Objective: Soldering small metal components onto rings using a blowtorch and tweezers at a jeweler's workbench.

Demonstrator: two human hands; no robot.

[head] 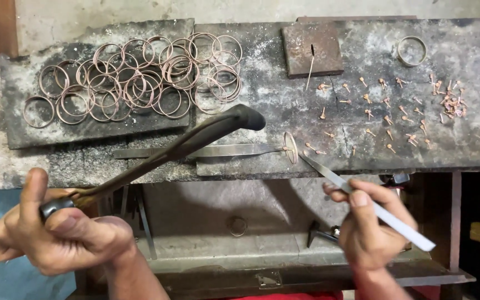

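Note:
My left hand [56, 230] grips the handle end of a long dark curved torch pipe [195, 139]; its black tip ends above the slab's middle. My right hand [370, 219] pinches long steel tweezers [362, 197], whose point reaches up-left to a thin copper ring [290, 148] standing on edge on the dark charred slab [362, 139]. A second pair of tweezers [218, 150] lies flat on the slab and holds that ring from the left.
Many copper rings [140, 78] lie heaped on a dark slab at back left. Several small copper pins [387, 105] are scattered at right, with one ring [411, 51] at far right. A rusty square block [312, 47] sits at back centre.

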